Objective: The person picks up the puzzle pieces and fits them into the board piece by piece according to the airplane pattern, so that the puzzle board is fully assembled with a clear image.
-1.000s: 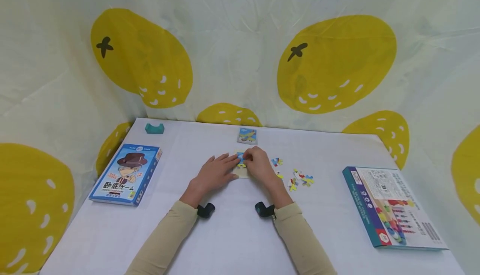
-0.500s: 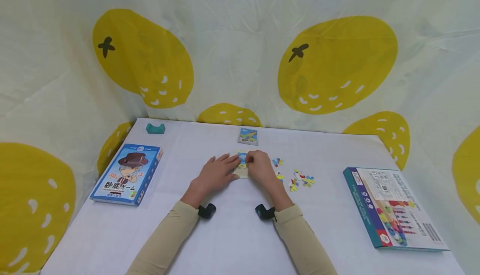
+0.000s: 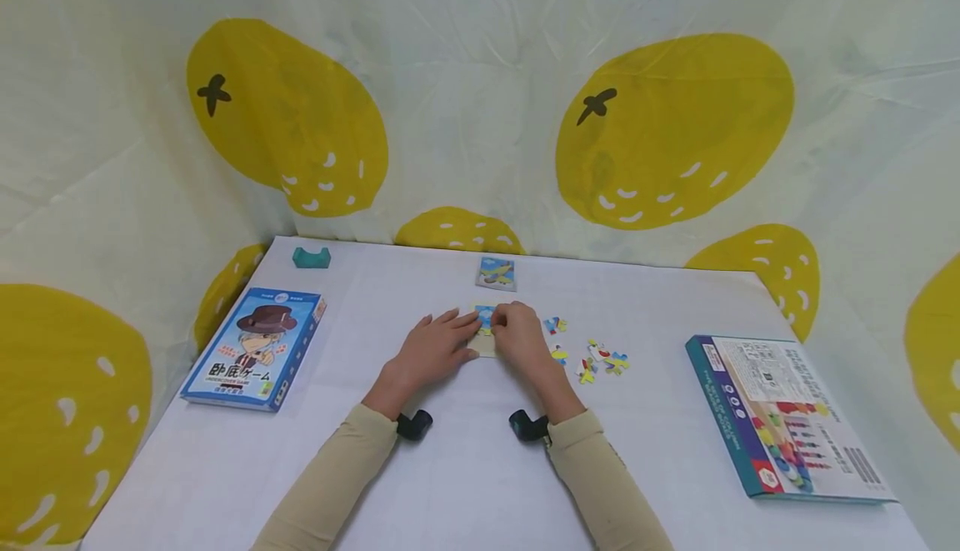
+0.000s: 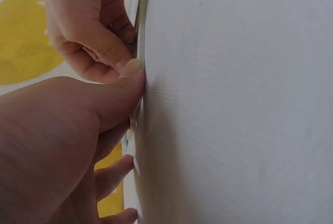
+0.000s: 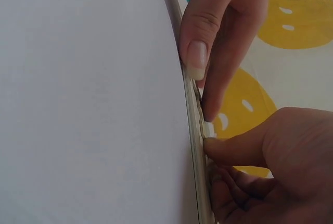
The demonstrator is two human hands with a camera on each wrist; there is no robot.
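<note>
A small pale puzzle board (image 3: pixel 485 346) lies in front of me, with joined blue and yellow pieces (image 3: pixel 483 314) on its far part. My left hand (image 3: pixel 435 349) rests along the board's left side with straight fingers; in the left wrist view its thumb (image 4: pixel 122 96) touches the near edge. Fingers curled, my right hand (image 3: pixel 520 338) pinches a puzzle piece low over the right side of the picture. That piece is mostly hidden by the fingertips. In the right wrist view, the right thumb (image 5: pixel 234 150) touches down at the board's top surface.
Several loose puzzle pieces (image 3: pixel 598 351) lie right of the board. Beyond it is a small picture card (image 3: pixel 496 272). A blue game box (image 3: pixel 251 349) stands left, a larger box (image 3: pixel 787 418) right. A green notched block (image 3: pixel 311 258) sits at the far left.
My right hand has shifted slightly nearer and to the right over the board, then stayed in place. The left hand keeps its position, and the loose pieces have not moved.
</note>
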